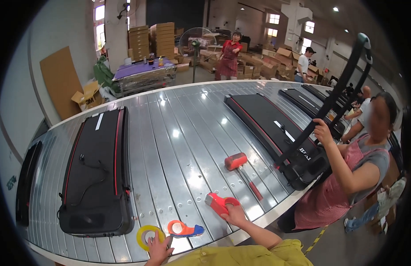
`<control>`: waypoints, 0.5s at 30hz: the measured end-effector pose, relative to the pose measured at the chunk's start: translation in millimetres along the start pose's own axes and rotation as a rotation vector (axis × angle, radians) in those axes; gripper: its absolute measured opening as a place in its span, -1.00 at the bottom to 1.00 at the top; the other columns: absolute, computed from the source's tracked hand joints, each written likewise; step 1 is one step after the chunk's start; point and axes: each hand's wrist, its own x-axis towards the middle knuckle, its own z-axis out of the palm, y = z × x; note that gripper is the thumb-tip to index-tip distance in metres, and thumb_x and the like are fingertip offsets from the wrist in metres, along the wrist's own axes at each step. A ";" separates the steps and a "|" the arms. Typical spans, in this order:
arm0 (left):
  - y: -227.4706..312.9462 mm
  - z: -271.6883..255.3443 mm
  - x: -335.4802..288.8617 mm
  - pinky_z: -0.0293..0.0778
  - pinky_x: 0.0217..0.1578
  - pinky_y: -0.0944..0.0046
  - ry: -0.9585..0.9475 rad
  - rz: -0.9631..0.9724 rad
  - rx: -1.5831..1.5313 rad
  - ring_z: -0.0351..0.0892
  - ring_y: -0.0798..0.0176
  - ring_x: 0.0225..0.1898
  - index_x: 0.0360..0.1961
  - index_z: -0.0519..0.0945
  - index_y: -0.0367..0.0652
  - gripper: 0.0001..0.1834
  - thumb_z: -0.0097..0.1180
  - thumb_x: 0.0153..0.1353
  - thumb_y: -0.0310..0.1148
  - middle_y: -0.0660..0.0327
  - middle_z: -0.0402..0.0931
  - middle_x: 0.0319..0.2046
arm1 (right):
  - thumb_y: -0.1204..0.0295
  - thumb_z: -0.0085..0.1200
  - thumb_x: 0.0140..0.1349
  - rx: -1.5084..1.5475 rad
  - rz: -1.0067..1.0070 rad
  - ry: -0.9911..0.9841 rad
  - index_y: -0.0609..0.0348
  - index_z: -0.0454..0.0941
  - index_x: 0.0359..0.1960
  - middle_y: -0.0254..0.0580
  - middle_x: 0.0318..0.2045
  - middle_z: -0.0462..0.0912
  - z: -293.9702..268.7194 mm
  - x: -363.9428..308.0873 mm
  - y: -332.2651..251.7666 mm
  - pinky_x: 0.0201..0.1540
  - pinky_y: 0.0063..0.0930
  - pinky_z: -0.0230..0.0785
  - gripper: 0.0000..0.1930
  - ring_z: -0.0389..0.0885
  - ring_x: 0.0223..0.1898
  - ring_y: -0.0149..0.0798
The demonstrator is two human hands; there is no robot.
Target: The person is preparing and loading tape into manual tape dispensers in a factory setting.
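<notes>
My left hand (158,249) is at the near edge of the metal slatted table, its fingers hooked on the rim of a roll of yellow tape (141,240). Beside that roll lies an orange and blue tape dispenser (182,229), which neither hand holds. My right hand (234,215) grips a red tape dispenser (218,203) a little above or on the slats; its exact contact with the table I cannot tell. Just beyond it rests a mallet with a red head (235,161), its handle pointing toward the near right.
Flat black treadmills (91,173) lie on the table (179,146) to the left, with another treadmill (272,128) to the right. A co-worker in a pink apron (323,206) holds the raised handrail (336,95) there. A purple-topped bench (143,69), cartons and a fan stand behind.
</notes>
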 end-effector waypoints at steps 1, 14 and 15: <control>2.5 -1.4 1.9 0.03 0.07 -0.20 0.009 0.013 0.008 0.16 -0.19 0.11 0.07 0.32 0.06 -0.26 0.28 -0.21 -0.04 -0.14 -0.01 0.16 | 0.17 0.14 -0.05 0.004 0.005 0.017 0.23 0.42 -0.26 0.10 -0.37 0.55 -1.2 -2.4 -1.7 -0.20 -0.13 0.35 -0.59 0.53 -0.31 0.07; 77.2 -10.0 33.9 0.43 -0.21 0.02 -0.065 0.071 -0.154 0.38 -0.16 -0.14 0.12 0.24 0.20 -0.24 0.26 -0.19 -0.24 -0.02 -0.06 0.21 | 0.13 0.14 -0.08 -0.063 0.009 -0.016 0.23 0.41 -0.33 0.06 -0.46 0.55 16.3 -21.3 -17.9 -0.28 -0.14 0.37 -0.57 0.55 -0.38 0.05; 80.0 -6.8 40.1 0.45 -0.23 0.02 -0.111 0.038 -0.152 0.40 -0.15 -0.16 0.10 0.27 0.22 -0.27 0.26 -0.19 -0.25 -0.03 -0.07 0.21 | 0.12 0.14 -0.08 -0.076 0.025 -0.038 0.23 0.40 -0.33 0.06 -0.49 0.55 18.2 -24.2 -18.6 -0.29 -0.14 0.37 -0.57 0.55 -0.39 0.06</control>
